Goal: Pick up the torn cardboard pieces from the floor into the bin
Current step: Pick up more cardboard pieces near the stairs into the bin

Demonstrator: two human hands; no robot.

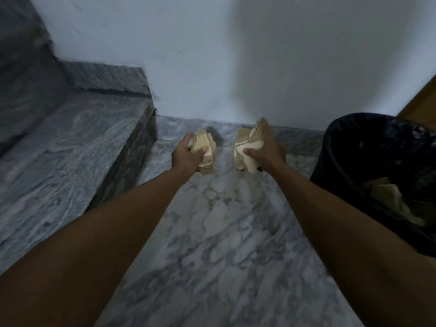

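Both my arms reach out over the marble floor. My left hand (185, 156) grips a bunch of torn tan cardboard pieces (205, 149), fingers curled round them. My right hand (265, 149) grips a second bunch of cardboard pieces (246, 152), some of them sticking up past the fingers. A black bin (335, 147) lined with a dark bag stands to the right of my right hand. More tan cardboard (387, 197) lies inside it. Both bunches are held above the floor, left of the bin's rim.
A grey marble step (70, 161) rises at the left, with a higher one behind it. A white wall (236, 67) closes the far side. A brown wooden door edge (422, 105) shows at the right behind the bin. The floor (224, 244) between my arms is grey-veined marble.
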